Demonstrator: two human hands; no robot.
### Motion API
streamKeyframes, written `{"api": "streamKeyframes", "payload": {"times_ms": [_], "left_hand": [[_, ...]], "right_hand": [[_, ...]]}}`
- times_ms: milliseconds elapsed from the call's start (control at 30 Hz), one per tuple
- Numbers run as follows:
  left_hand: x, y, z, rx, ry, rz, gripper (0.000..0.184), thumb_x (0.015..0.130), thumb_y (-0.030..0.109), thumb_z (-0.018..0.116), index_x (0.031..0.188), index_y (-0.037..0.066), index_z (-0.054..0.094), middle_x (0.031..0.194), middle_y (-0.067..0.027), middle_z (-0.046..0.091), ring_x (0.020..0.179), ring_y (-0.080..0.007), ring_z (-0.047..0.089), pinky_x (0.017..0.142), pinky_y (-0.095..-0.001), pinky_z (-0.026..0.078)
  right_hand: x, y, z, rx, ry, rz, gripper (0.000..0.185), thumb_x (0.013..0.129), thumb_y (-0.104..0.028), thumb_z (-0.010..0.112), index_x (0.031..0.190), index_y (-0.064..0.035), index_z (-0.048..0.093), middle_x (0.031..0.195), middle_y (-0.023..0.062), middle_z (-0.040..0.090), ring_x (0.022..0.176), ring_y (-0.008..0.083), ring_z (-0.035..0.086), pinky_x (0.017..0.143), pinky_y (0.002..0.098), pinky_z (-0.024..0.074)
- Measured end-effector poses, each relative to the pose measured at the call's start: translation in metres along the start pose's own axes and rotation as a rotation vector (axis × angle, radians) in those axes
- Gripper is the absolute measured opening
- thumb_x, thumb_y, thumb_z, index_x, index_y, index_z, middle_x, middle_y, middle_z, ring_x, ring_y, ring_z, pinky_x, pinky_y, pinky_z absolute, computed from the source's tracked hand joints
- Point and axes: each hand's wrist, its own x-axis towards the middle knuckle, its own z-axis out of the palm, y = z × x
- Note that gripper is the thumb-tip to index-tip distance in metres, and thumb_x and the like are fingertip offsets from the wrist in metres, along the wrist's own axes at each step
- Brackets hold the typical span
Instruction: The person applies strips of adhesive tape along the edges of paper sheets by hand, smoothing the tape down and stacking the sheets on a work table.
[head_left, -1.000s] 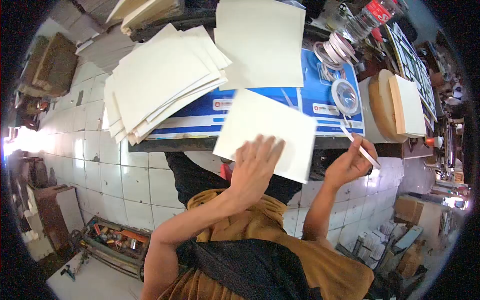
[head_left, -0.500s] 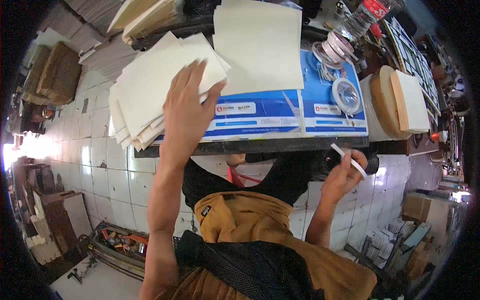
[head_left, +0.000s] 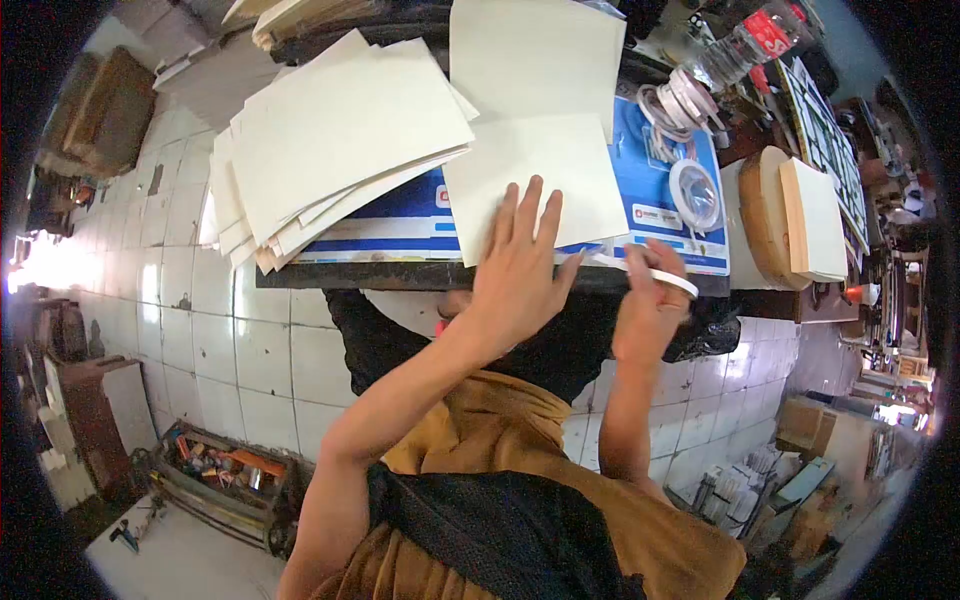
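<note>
My left hand (head_left: 522,262) lies with spread fingers on a cream sheet (head_left: 550,165) near the table's front edge. My right hand (head_left: 650,300) is closed around a narrow white tape roll (head_left: 675,283), just right of the sheet's lower corner. A strip of tape seems to reach from it toward the sheet. To the left lies a fanned stack of cream sheets (head_left: 340,140). Behind the sheet under my hand is another pile of cream sheets (head_left: 535,60), partly covered by it.
Blue printed boards (head_left: 636,180) cover the table. Tape rolls (head_left: 694,195) and a stack of rolls (head_left: 685,100) stand at the right, with a plastic bottle (head_left: 750,45) behind. Farther right is a round wooden block (head_left: 762,215) beside a cream pad (head_left: 820,220).
My left hand went to the left stack, then came back right onto a sheet now lying on the boards. My right hand moved left and up with the tape roll, toward the sheet's corner.
</note>
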Motion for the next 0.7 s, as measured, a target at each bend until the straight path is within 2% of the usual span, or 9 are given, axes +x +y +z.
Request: {"api": "streamKeyframes", "payload": {"times_ms": [67, 167, 200, 300, 333, 500, 633, 700], "left_hand": [[-0.02, 0.003, -0.032, 0.082, 0.025, -0.022, 0.073, 0.091, 0.028, 0.069, 0.148, -0.006, 0.036, 0.154, -0.0219, 0.038, 0.146, -0.0438, 0.028, 0.12, -0.0574, 0.02], [-0.059, -0.019, -0.044, 0.096, 0.05, -0.128, 0.08, 0.089, 0.026, 0.072, 0.151, -0.002, 0.031, 0.152, -0.021, 0.039, 0.146, -0.0433, 0.028, 0.12, -0.0561, 0.017], [-0.066, -0.027, -0.043, 0.12, 0.061, -0.144, 0.081, 0.088, 0.028, 0.073, 0.151, 0.0, 0.03, 0.152, -0.0175, 0.04, 0.145, -0.0408, 0.03, 0.121, -0.055, 0.015], [-0.077, -0.043, -0.043, 0.154, 0.047, -0.086, 0.083, 0.086, 0.029, 0.074, 0.151, -0.001, 0.032, 0.145, -0.0164, 0.049, 0.143, -0.0369, 0.037, 0.118, -0.0543, 0.02], [-0.077, -0.044, -0.042, 0.156, 0.055, -0.096, 0.085, 0.086, 0.029, 0.075, 0.152, -0.001, 0.031, 0.146, -0.0144, 0.049, 0.142, -0.0344, 0.04, 0.116, -0.0513, 0.024], [-0.077, -0.051, -0.032, 0.103, 0.164, -0.047, 0.077, 0.085, 0.03, 0.077, 0.145, 0.001, 0.039, 0.148, -0.0139, 0.049, 0.142, -0.0333, 0.04, 0.114, -0.0491, 0.028], [-0.081, -0.06, -0.026, 0.102, 0.216, 0.016, 0.069, 0.083, 0.032, 0.078, 0.138, 0.005, 0.046, 0.149, -0.0123, 0.049, 0.141, -0.0324, 0.041, 0.114, -0.0473, 0.028], [-0.08, -0.057, -0.029, 0.131, 0.172, -0.011, 0.066, 0.083, 0.033, 0.078, 0.135, 0.006, 0.049, 0.149, -0.0115, 0.049, 0.141, -0.0325, 0.042, 0.114, -0.0465, 0.029]], "right_hand": [[-0.004, 0.012, 0.016, -0.078, -0.15, -0.072, 0.019, 0.09, -0.003, 0.072, 0.108, -0.0005, 0.066, 0.108, 0.0085, 0.068, 0.095, 0.014, 0.062, 0.086, 0.0275, 0.0495], [-0.01, 0.01, 0.043, -0.21, -0.36, -0.201, 0.015, 0.09, -0.002, 0.069, 0.104, 0.0012, 0.065, 0.117, 0.0121, 0.067, 0.102, 0.0164, 0.063, 0.089, 0.0301, 0.0498], [-0.011, 0.015, 0.052, -0.203, -0.397, -0.281, 0.015, 0.089, -0.003, 0.07, 0.103, 0.0017, 0.064, 0.113, 0.0129, 0.068, 0.099, 0.0178, 0.065, 0.088, 0.0329, 0.0504], [-0.017, 0.015, 0.073, -0.267, -0.519, -0.305, 0.018, 0.088, -0.005, 0.071, 0.105, -0.0011, 0.066, 0.106, 0.0113, 0.07, 0.095, 0.0186, 0.067, 0.086, 0.0346, 0.0508], [-0.02, 0.011, 0.078, -0.261, -0.539, -0.257, 0.026, 0.088, -0.008, 0.072, 0.112, -0.0059, 0.067, 0.096, 0.0066, 0.07, 0.089, 0.0186, 0.067, 0.088, 0.0362, 0.0472], [-0.024, 0.023, 0.082, -0.445, -0.527, -0.327, 0.036, 0.087, -0.01, 0.073, 0.122, -0.0131, 0.064, 0.087, -0.0009, 0.067, 0.087, 0.0171, 0.063, 0.092, 0.0378, 0.0368], [-0.028, 0.014, 0.084, -0.531, -0.505, -0.326, 0.035, 0.088, -0.01, 0.072, 0.121, -0.0155, 0.065, 0.087, -0.0033, 0.067, 0.092, 0.0176, 0.061, 0.092, 0.039, 0.0354], [-0.028, 0.014, 0.085, -0.55, -0.504, -0.33, 0.034, 0.088, -0.009, 0.072, 0.12, -0.0159, 0.065, 0.087, -0.0038, 0.067, 0.093, 0.0179, 0.061, 0.092, 0.0395, 0.0351]]}}
